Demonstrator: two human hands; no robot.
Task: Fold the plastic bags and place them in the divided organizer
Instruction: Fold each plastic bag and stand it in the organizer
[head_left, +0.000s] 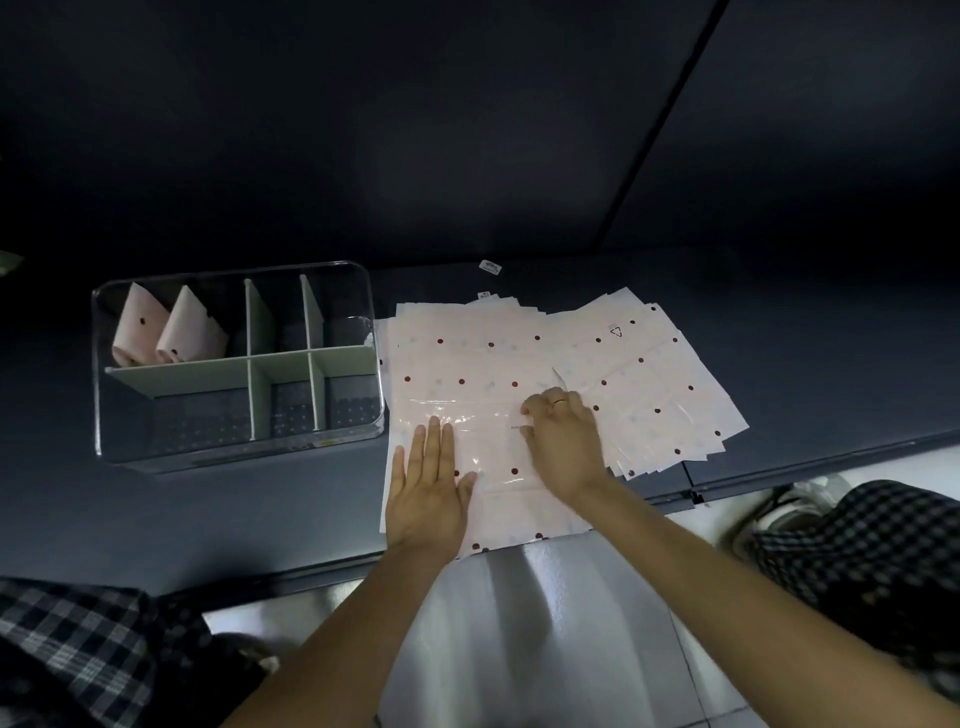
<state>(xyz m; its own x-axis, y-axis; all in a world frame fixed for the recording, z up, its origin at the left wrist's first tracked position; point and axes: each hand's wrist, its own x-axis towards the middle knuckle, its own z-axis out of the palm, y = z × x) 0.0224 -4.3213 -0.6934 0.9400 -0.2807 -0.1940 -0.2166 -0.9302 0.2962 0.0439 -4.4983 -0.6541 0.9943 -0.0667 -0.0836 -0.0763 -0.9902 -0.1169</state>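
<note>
A pale pink plastic bag with dark red dots (467, 364) lies flat on the dark table in front of me, on top of other bags. My left hand (431, 483) presses flat on its near left part, fingers straight. My right hand (563, 441) has curled fingers that pinch the bag's plastic near the middle. A fanned pile of the same bags (660, 384) spreads to the right. The clear divided organizer (111, 415) stands at the left, with two folded bags (166, 332) upright in its far left compartment.
The table's near edge (311, 571) runs just below the bags, with a pale floor beyond it. Checked fabric (857, 561) shows at the lower right and lower left. A small white label (491, 266) lies behind the bags. A dark wall rises behind the table.
</note>
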